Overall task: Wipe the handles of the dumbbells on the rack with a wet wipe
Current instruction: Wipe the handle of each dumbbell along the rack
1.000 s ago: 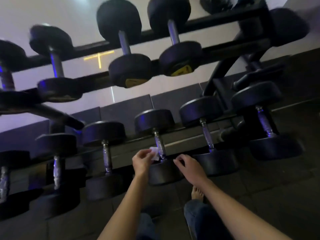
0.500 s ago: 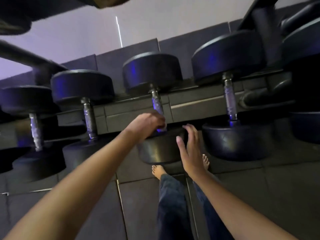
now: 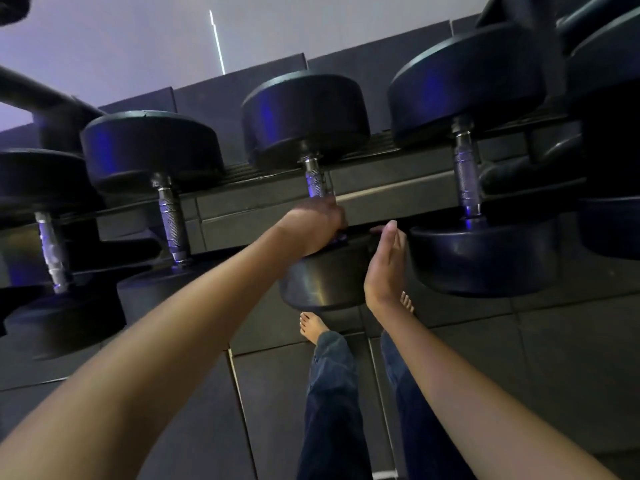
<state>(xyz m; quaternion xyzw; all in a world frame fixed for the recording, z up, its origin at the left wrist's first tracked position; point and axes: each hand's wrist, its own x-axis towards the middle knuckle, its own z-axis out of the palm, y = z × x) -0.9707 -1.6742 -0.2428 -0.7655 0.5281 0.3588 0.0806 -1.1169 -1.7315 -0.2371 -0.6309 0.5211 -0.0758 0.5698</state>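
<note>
Several black dumbbells with knurled steel handles lie side by side on the low rack rail (image 3: 398, 199). My left hand (image 3: 313, 228) grips the lower part of the middle dumbbell's handle (image 3: 315, 183), just above its near weight head (image 3: 322, 282). The wet wipe is hidden inside that fist. My right hand (image 3: 386, 268) has straight fingers and rests flat against the right side of the same near head. Neighbouring handles stand bare at the left (image 3: 171, 220) and at the right (image 3: 465, 181).
A dark tiled floor (image 3: 554, 341) spreads below the rack. My bare feet (image 3: 311, 325) and jeans-clad legs stand close under the middle dumbbell. A slanted rack upright (image 3: 45, 102) crosses the upper left, and more heavy heads crowd the right edge.
The view has closed in on the lowest row. My left hand went from pinching the wipe at the handle to closing round it, sliding slightly down. My right hand opened flat against the near head.
</note>
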